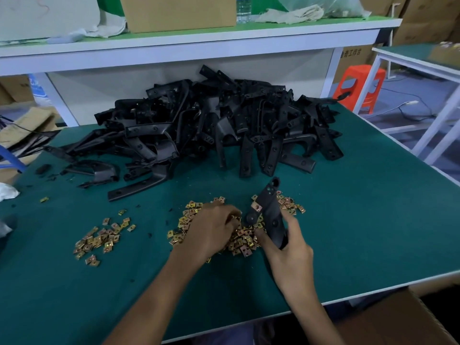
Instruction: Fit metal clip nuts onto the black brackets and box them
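My right hand (286, 247) grips a black bracket (267, 207) and holds it tilted above the table, with one metal clip nut (256, 207) fitted on its edge. My left hand (211, 230) rests palm down on the main heap of gold clip nuts (239, 235), its fingers curled into the heap; what they pinch is hidden. A big pile of black brackets (214, 125) lies at the back of the green table (348, 232).
A smaller scatter of clip nuts (102, 237) lies to the left. An open cardboard box (398, 319) stands below the table's front right edge. A shelf above holds a carton (179, 13), a water bottle (244, 8) and rags. An orange stool (358, 85) stands at the right.
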